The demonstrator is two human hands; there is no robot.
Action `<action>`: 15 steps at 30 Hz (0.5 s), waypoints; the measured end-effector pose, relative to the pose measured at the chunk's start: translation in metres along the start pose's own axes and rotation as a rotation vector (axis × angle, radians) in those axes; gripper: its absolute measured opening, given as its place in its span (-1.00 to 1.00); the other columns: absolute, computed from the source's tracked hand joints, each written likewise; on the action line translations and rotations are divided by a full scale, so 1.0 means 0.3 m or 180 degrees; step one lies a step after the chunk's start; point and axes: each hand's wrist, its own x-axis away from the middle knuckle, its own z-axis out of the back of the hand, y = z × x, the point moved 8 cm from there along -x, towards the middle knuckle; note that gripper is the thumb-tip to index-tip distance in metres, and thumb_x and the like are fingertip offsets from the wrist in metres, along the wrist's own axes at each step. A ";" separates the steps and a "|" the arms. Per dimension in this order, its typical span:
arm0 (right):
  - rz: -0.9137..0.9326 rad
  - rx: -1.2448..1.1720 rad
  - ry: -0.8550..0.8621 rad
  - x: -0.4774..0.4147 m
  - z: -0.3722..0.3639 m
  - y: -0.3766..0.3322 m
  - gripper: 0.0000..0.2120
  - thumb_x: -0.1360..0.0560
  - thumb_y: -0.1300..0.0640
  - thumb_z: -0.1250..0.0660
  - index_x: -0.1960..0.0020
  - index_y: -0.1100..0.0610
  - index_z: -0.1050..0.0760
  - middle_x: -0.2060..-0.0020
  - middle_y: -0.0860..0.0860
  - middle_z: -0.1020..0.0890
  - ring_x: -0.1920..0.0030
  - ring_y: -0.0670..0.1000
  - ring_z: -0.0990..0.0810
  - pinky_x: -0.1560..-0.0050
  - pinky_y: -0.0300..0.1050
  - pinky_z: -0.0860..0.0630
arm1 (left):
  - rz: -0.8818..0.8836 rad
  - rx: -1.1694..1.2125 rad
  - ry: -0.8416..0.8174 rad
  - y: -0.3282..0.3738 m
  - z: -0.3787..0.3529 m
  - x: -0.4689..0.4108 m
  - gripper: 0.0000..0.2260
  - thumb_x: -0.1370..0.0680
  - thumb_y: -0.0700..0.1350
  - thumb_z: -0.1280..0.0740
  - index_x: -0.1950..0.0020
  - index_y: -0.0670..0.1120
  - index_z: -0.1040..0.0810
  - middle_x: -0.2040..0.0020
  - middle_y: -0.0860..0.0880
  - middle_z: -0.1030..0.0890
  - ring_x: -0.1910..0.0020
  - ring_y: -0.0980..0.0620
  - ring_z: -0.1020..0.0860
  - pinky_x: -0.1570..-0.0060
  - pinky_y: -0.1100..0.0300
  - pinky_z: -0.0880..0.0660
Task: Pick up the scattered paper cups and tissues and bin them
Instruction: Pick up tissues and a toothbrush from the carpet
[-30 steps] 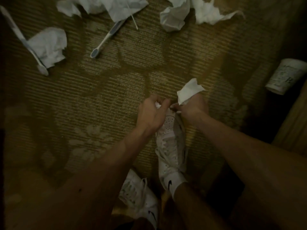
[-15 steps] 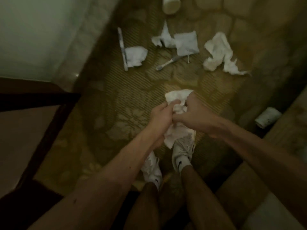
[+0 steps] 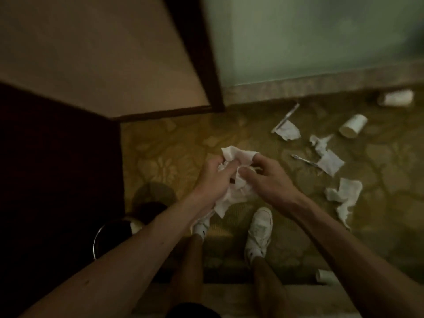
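A bunch of white tissue (image 3: 236, 154) hangs between both hands above the patterned carpet. My left hand (image 3: 213, 177) grips its left side and my right hand (image 3: 266, 177) pinches its right side. More tissues lie on the carpet to the right: one (image 3: 288, 130) near the wall, one (image 3: 329, 162) in the middle, one (image 3: 344, 196) closer. Paper cups lie on their sides at the far right (image 3: 353, 125) and by the wall (image 3: 397, 97); another cup (image 3: 325, 276) lies near my right foot. A round bin (image 3: 112, 235) with a metal rim stands at the lower left, partly behind my left forearm.
Toothbrushes lie among the tissues (image 3: 305, 159) and near the wall (image 3: 286, 117). A dark wooden cabinet (image 3: 57, 157) fills the left side. A door frame (image 3: 206, 53) and pale wall rise ahead. My white shoes (image 3: 260, 228) stand below my hands.
The view has risen and swung left, bringing the bin and cabinet into sight. Both hands still hold the tissue bunch, and the floor litter now lies to the right.
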 end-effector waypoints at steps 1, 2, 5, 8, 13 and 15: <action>0.0038 0.0133 -0.0121 0.009 -0.059 -0.019 -0.91 -0.56 0.14 -0.34 -0.04 0.02 -0.59 0.15 -0.05 -0.69 0.23 -0.12 -0.67 0.33 -0.31 -0.53 | 0.0021 0.0188 0.0114 -0.037 0.060 0.042 -0.82 -0.64 -0.01 -0.29 -0.16 -0.03 -0.61 0.04 -0.01 -0.73 0.06 0.03 -0.71 0.13 0.10 -0.63; 0.0072 0.0268 -0.0254 0.017 -0.126 -0.031 -0.91 -0.56 0.14 -0.35 -0.02 0.00 -0.60 0.17 -0.06 -0.69 0.25 -0.11 -0.67 0.34 -0.31 -0.53 | 0.0052 0.0386 0.0224 -0.081 0.119 0.085 -0.80 -0.63 0.01 -0.30 -0.18 -0.04 -0.61 0.02 -0.02 -0.73 0.05 0.02 -0.71 0.10 0.09 -0.64; 0.0207 0.0708 -0.0679 0.047 -0.367 -0.028 -0.82 -0.55 0.14 -0.37 -0.12 -0.06 -0.56 0.06 -0.07 -0.68 0.13 -0.11 -0.68 0.26 -0.26 -0.58 | 0.0106 0.0834 0.0589 -0.247 0.303 0.214 -0.78 -0.60 0.04 -0.35 -0.18 -0.03 -0.63 0.00 -0.01 -0.73 0.00 0.00 -0.70 0.01 0.04 -0.65; 0.0255 0.1027 -0.0768 0.078 -0.613 0.037 -0.87 -0.51 0.14 -0.41 0.00 -0.06 -0.55 0.20 -0.17 -0.68 0.21 -0.20 -0.67 0.37 -0.35 -0.53 | 0.0317 0.1246 0.1018 -0.455 0.473 0.320 -0.81 -0.57 0.06 -0.39 -0.10 0.00 -0.65 0.04 -0.01 -0.73 0.04 0.00 -0.71 0.02 0.01 -0.66; -0.0051 0.1594 -0.1105 0.121 -1.027 0.281 -0.94 -0.49 0.14 -0.39 0.16 0.09 -0.58 0.40 -0.12 -0.62 0.39 -0.24 -0.61 0.44 -0.34 -0.46 | 0.0920 0.1700 0.1594 -0.869 0.706 0.448 -0.86 -0.56 -0.05 -0.38 -0.07 -0.06 -0.65 0.00 -0.11 -0.70 -0.01 -0.10 -0.67 -0.06 -0.07 -0.59; -0.0403 0.1615 -0.1263 0.135 -1.170 0.397 -0.96 -0.46 0.13 -0.39 0.17 0.05 -0.58 0.36 -0.07 -0.64 0.37 -0.19 -0.63 0.39 -0.26 -0.50 | 0.1137 0.1720 0.1721 -1.013 0.791 0.476 -0.83 -0.59 -0.08 -0.34 -0.08 -0.12 -0.65 -0.01 -0.15 -0.68 -0.02 -0.15 -0.64 -0.03 -0.04 -0.56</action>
